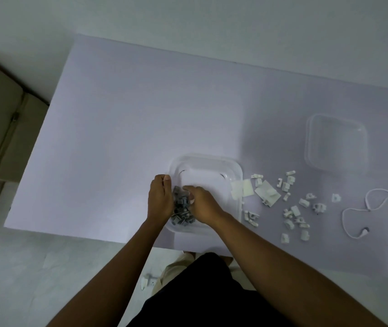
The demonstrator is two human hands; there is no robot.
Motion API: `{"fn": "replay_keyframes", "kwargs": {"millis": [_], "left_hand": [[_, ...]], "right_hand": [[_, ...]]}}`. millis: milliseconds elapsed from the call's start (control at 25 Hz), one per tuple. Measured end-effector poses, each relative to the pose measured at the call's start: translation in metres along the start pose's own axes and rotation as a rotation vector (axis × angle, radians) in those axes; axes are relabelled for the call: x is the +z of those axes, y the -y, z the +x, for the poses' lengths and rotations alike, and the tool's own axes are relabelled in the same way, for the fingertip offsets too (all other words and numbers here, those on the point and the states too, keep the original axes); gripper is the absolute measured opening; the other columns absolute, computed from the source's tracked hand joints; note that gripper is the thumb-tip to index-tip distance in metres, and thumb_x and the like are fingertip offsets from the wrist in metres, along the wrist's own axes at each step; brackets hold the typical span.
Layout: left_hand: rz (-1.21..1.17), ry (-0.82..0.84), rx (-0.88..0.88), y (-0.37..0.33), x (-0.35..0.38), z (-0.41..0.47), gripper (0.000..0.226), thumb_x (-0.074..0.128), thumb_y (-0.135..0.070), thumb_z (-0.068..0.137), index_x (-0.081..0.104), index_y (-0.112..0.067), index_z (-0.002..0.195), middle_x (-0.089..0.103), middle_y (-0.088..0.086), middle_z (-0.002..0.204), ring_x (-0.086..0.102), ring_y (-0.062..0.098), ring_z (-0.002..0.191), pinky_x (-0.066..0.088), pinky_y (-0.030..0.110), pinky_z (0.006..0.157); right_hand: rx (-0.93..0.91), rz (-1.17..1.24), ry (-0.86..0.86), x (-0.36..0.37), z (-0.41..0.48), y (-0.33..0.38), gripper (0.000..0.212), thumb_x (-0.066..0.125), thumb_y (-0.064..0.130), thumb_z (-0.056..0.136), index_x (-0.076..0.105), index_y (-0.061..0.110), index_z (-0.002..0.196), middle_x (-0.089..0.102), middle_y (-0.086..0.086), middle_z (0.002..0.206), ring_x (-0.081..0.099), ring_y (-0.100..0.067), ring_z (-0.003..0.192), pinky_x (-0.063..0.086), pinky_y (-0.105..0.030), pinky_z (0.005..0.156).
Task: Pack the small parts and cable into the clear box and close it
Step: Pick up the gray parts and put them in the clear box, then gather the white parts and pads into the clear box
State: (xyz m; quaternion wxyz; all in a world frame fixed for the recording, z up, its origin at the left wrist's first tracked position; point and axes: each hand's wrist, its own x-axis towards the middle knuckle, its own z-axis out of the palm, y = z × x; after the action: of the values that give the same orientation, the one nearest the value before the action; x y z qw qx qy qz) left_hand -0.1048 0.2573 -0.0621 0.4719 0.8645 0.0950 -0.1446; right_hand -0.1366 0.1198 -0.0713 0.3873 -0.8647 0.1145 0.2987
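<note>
Settling the gray parts (182,212) into the near left corner of the clear box (211,159) is the step I judge myself to be in. My right hand (202,204) is curled down over the heap, its fingers closed on some of the pieces as far as I can see. My left hand (160,199) is curled at the box's left wall, right against the heap; whether it holds pieces, grips the wall or only cups them in, I cannot tell.

To do this well, I want both hands low inside the walls before I let go, so nothing bounces out onto the table (117,126). Keeping the left hand as a fence while the right loosens seems wise. I should spread the heap flat rather than leave it piled, since the white parts (292,208) scattered just right of the box and the cable (377,204) beyond them are not yet packed. The lid (336,142) lies well apart at the far right, so a tall heap would likely stop it seating.
</note>
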Motion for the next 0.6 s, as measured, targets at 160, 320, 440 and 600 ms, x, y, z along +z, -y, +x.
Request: {"fn": "replay_keyframes", "kwargs": {"millis": [160,320,440,600], "left_hand": [[0.173,-0.188,0.135,-0.018,-0.008,0.000,0.028,0.041,-0.033,0.102,0.050,-0.012,0.117,0.054,0.009,0.115,0.054,0.023,0.104,0.047,0.035,0.085],[0.110,-0.134,0.387,-0.073,0.012,-0.012,0.019,0.052,-0.025,0.099,0.055,-0.013,0.113,0.057,0.002,0.107,0.056,0.014,0.089,0.046,0.022,0.074],[0.139,0.096,0.505,-0.112,0.054,-0.034,0.017,0.055,-0.022,0.097,0.059,-0.013,0.111,0.062,0.000,0.098,0.057,0.009,0.076,0.045,0.015,0.070],[0.430,0.475,0.570,-0.126,0.122,-0.072,0.027,0.055,-0.029,0.096,0.057,-0.016,0.119,0.064,0.007,0.107,0.065,0.022,0.088,0.051,0.032,0.079]], "right_hand": [[-0.058,0.138,-0.226,-0.033,-0.025,-0.005,0.050,0.047,-0.012,0.089,0.062,0.015,0.129,0.063,-0.001,0.111,0.062,-0.018,0.099,0.051,-0.021,0.085],[-0.099,0.302,-0.557,-0.070,-0.063,-0.036,0.035,0.050,-0.010,0.086,0.068,0.015,0.102,0.068,0.003,0.099,0.063,-0.006,0.088,0.049,-0.012,0.079],[0.030,0.281,-0.683,-0.091,-0.096,-0.090,0.032,0.054,-0.009,0.084,0.066,0.018,0.097,0.066,0.001,0.098,0.063,-0.008,0.087,0.046,-0.013,0.076],[0.252,0.181,-0.646,-0.092,-0.135,-0.166,0.024,0.063,0.001,0.085,0.062,0.021,0.099,0.059,0.001,0.100,0.063,-0.019,0.093,0.048,-0.017,0.077]]}}
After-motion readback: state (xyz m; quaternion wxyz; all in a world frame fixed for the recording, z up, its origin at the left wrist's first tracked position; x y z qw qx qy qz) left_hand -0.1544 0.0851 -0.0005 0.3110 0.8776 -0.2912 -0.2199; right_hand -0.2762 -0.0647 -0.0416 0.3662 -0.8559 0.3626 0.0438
